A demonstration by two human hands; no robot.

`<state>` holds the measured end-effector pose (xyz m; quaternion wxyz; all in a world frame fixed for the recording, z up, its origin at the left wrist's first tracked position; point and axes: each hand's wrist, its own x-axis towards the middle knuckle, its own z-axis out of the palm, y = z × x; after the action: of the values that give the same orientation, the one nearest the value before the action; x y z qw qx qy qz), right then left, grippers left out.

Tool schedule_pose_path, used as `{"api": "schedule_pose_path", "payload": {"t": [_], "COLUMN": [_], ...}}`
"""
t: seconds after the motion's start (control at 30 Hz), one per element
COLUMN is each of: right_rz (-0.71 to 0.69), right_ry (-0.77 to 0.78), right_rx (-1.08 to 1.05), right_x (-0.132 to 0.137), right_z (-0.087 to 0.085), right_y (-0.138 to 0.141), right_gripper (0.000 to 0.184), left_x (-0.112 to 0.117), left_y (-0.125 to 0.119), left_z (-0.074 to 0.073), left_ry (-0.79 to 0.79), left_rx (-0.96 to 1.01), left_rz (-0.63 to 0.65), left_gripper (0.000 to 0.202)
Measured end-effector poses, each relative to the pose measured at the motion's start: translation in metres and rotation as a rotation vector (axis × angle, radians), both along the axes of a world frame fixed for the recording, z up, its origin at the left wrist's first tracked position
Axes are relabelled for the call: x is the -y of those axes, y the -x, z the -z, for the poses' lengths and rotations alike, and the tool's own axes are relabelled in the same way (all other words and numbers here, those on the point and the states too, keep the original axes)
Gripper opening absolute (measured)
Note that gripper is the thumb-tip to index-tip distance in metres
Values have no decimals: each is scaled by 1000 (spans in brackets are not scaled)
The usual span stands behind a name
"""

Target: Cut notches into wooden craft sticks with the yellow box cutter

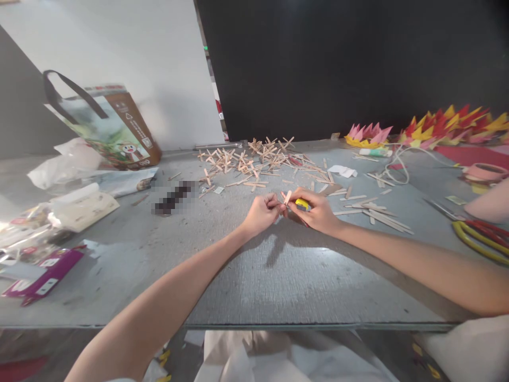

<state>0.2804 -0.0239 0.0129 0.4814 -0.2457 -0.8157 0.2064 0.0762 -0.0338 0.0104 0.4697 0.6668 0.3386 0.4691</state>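
My left hand (pixel 263 213) is closed in a pinch on a short piece of wooden craft stick (pixel 288 197), held just above the table between both hands. Touching the same stick from the other side is my right hand (pixel 317 211), its fingers wrapped around a yellow-and-dark utility knife (pixel 303 203). The blade end is hidden by the fingers. Beyond the hands lies a loose pile of craft sticks (pixel 238 162), many joined into crosses. More single craft sticks (pixel 385 218) are scattered right of my right hand.
Large scissors (pixel 473 225) with yellow and red handles lie at right, near another person's arm (pixel 491 204). Folded paper flowers (pixel 368 135), a glue tube (pixel 375 152), a white cord (pixel 401 170) and pink tape (pixel 485 172) stand behind. A carrier bag (pixel 115 127) and packaging (pixel 47 276) occupy the left.
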Motion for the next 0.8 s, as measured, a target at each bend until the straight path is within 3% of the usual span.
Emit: {"api": "schedule_pose_path", "payload": {"t": [0.63,0.8], "right_rz": [23,9], "right_ry": [-92,-89], "right_rx": [60,63], "right_x": [-3,-4], "right_z": [3,3], "right_y": [0,-1], "right_gripper": [7,8], "left_x": [-4,-5], "left_y": [-2,-2], "left_z": [5,5], "left_ry": [86,104], "left_rx": [25,43], "left_rz": [31,40], "left_gripper": [29,32]}}
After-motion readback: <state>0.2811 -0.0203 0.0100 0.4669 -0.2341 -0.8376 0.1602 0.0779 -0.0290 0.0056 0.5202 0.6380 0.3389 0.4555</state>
